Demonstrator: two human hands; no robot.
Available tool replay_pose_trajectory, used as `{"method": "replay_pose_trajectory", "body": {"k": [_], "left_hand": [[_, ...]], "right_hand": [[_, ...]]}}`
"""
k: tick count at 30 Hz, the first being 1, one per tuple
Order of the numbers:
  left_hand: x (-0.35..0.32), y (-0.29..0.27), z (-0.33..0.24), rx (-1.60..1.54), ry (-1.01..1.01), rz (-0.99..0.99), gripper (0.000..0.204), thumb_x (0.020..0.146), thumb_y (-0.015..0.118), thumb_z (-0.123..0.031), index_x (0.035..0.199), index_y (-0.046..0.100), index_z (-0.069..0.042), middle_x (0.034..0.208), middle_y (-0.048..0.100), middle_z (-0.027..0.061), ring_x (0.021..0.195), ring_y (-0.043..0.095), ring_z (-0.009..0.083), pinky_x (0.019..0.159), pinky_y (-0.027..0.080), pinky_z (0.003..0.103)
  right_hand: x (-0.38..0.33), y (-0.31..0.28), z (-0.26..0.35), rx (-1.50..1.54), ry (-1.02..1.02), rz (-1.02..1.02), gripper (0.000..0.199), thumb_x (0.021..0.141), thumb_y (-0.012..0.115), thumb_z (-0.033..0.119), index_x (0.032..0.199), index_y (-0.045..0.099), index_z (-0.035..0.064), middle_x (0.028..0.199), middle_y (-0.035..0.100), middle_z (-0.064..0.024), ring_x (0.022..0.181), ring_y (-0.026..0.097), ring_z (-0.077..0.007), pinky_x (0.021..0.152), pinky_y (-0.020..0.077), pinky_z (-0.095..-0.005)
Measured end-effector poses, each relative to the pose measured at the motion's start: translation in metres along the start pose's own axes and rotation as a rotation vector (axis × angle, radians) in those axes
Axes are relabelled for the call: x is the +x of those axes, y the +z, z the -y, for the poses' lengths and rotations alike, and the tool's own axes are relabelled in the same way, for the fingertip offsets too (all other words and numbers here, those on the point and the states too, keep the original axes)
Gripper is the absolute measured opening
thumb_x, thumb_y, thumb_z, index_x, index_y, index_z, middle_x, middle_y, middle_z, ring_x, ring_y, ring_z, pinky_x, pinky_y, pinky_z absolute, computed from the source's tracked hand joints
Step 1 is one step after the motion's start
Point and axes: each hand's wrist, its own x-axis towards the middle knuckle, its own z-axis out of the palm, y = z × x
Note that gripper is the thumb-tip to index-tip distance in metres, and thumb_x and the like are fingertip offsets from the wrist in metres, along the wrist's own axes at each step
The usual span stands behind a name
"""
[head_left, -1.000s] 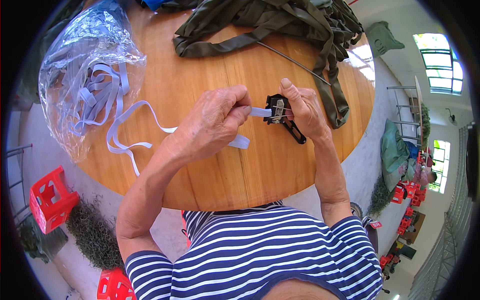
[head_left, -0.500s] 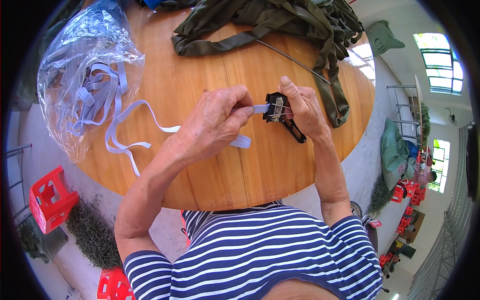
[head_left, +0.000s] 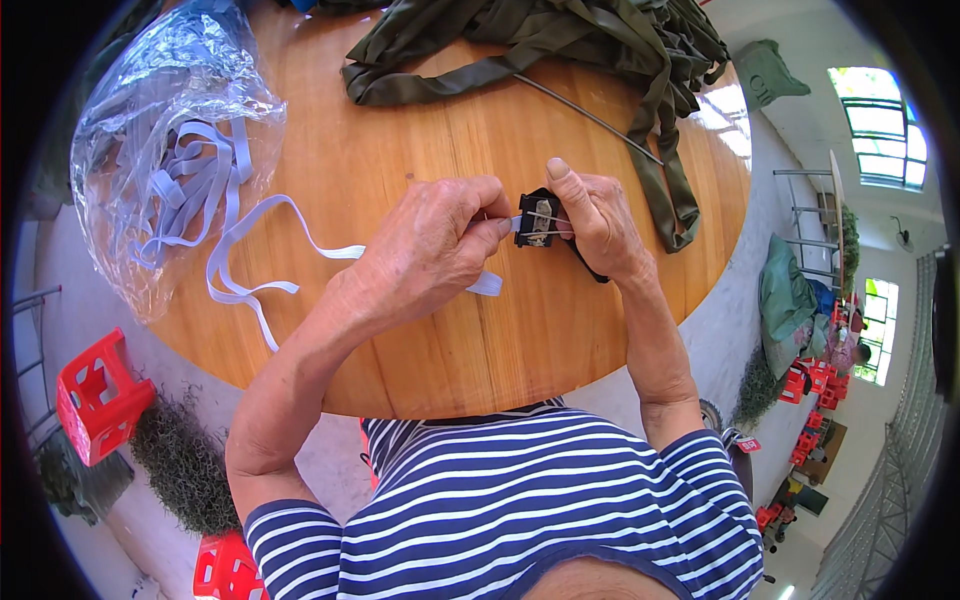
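Note:
My left hand (head_left: 436, 240) pinches a flat, pale elastic band (head_left: 486, 285) between thumb and fingertips. A short piece of the band bridges the small gap to a black clip-like device (head_left: 538, 220) with thin metal prongs and a worn metallic patch. My right hand (head_left: 600, 225) grips that device from its right side, thumb pointing up and away from me. A black arm of the device hangs below, partly behind my right fingers. Whether the band's end lies inside the device I cannot tell. More of the band trails left, from under my left wrist toward a clear plastic bag (head_left: 110, 190).
The bag holds more coiled pale band. Dark olive fabric strips (head_left: 440, 85) heap across the far side of the round wooden table (head_left: 470, 360), with a thin rod (head_left: 590, 120) among them. Red plastic stools (head_left: 100, 395) stand on the floor at left.
My right hand and the black device have shifted slightly left, toward my left hand. Less band shows between them, and the device's black arm is more hidden.

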Motion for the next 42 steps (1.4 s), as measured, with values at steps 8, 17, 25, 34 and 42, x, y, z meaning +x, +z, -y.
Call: {"method": "replay_pose_trajectory", "body": {"k": [8,17,25,34,42], "left_hand": [[0.0,-0.003,0.0,0.0,-0.06,0.026,0.019,0.082,0.055,-0.015,0.081,0.059,0.004,0.056,0.051,0.004,0.053,0.049,0.0107,0.049,0.039,0.026],[0.002,-0.017,0.001,0.0,-0.163,0.219,0.021,0.08,0.059,-0.018,0.08,0.062,0.003,0.056,0.052,0.0003,0.051,0.046,0.0063,0.045,0.036,0.023],[0.001,-0.011,-0.005,0.15,-0.074,0.042,0.027,0.075,0.065,-0.019,0.087,0.061,0.004,0.072,0.059,0.0061,0.058,0.053,0.0136,0.052,0.043,0.028],[0.061,0.062,-0.052,0.684,0.151,-0.216,0.031,0.076,0.063,-0.028,0.085,0.059,0.001,0.085,0.061,0.0154,0.078,0.06,0.0303,0.067,0.045,0.04],[0.109,0.061,-0.012,0.738,0.144,-0.217,0.022,0.077,0.057,-0.021,0.077,0.056,0.001,0.082,0.061,0.0157,0.076,0.06,0.0307,0.069,0.045,0.04]], "right_hand": [[0.001,-0.019,-0.013,-0.089,0.078,-0.159,0.054,0.09,0.04,0.046,0.063,0.054,0.0019,0.051,0.045,-0.0085,0.049,0.041,-0.0185,0.048,0.0333,-0.0323],[-0.016,-0.153,-0.118,-0.547,0.008,-0.596,0.052,0.089,0.042,0.047,0.069,0.062,0.0029,0.051,0.047,-0.0097,0.049,0.046,-0.0195,0.048,0.0356,-0.0326],[-0.034,-0.096,-0.051,0.027,0.348,-0.341,0.059,0.087,0.042,0.054,0.06,0.056,0.004,0.05,0.047,-0.0004,0.046,0.044,-0.0104,0.045,0.0327,-0.0261],[-0.02,-0.053,-0.073,-0.023,0.11,-0.666,0.06,0.088,0.042,0.051,0.058,0.054,0.0,0.045,0.045,-0.0069,0.046,0.049,-0.0145,0.05,0.0402,-0.0305],[-0.06,-0.066,-0.076,-0.347,-0.223,-0.424,0.029,0.085,0.057,0.031,0.092,0.061,0.0021,0.083,0.058,-0.0083,0.076,0.055,-0.0155,0.065,0.0437,-0.0282]]}}
